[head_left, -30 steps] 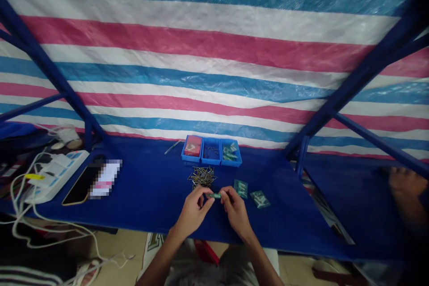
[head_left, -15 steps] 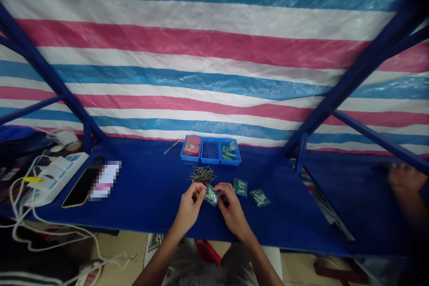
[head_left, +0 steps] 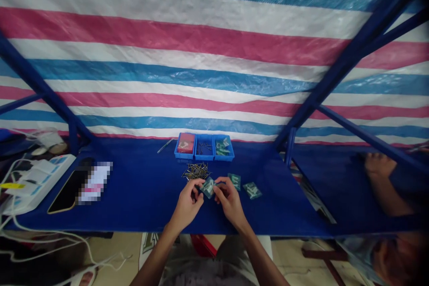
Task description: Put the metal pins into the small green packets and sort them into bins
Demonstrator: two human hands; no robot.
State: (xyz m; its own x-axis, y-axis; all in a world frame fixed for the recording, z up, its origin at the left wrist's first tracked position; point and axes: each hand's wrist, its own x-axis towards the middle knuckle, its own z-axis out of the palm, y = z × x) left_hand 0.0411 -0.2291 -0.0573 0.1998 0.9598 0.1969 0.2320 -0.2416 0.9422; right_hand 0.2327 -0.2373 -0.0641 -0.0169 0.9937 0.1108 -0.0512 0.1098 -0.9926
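Both of my hands meet over the blue table (head_left: 140, 196), pinching one small green plastic packet (head_left: 208, 187) between them. My left hand (head_left: 188, 199) grips its left edge with closed fingers. My right hand (head_left: 228, 198) grips the right edge the same way. Just beyond the packet lies a loose pile of small dark screws (head_left: 196, 171). Two more green packets (head_left: 234, 180) (head_left: 252, 190) rest on the table right of my right hand.
A row of three small blue bins (head_left: 203, 147) stands at the table's back, by the striped tarp. A phone (head_left: 65, 192) and a white power strip (head_left: 31, 182) with cables lie at the left. Another person's hand (head_left: 377, 165) rests at the far right.
The packet went from held edge-on to turned flat between my fingers. The camera view shifted, so everything sits a little further left and up.
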